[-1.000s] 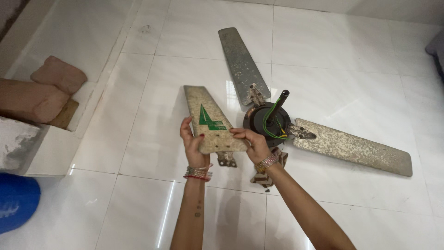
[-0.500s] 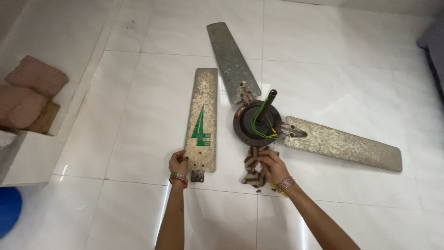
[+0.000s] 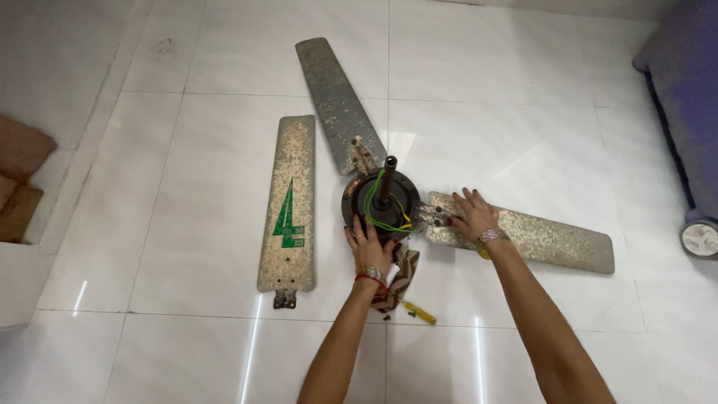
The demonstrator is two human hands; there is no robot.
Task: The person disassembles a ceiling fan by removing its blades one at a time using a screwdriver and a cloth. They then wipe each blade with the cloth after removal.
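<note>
A dismantled ceiling fan lies on white floor tiles. Its dark round motor (image 3: 381, 200) has a short rod and green wires on top. My left hand (image 3: 366, 243) grips the motor's near edge. My right hand (image 3: 470, 215) presses flat, fingers spread, on the root of the right blade (image 3: 546, 241), which is joined to the motor. A second blade (image 3: 333, 101) runs up and to the left from the motor. A loose blade (image 3: 288, 206) with a green mark lies flat on the floor to the left, apart from both hands.
A yellow-handled screwdriver (image 3: 415, 312) and a brown cloth (image 3: 400, 277) lie just below the motor. A raised white ledge (image 3: 30, 277) with brown cushions runs along the left. Dark blue furniture (image 3: 684, 97) and a small round white object (image 3: 701, 238) stand at the right.
Both hands first held the loose blade up near the motor. The blade was laid flat on the floor to the left. My left hand let it go and moved to the motor; my right moved onto the right blade.
</note>
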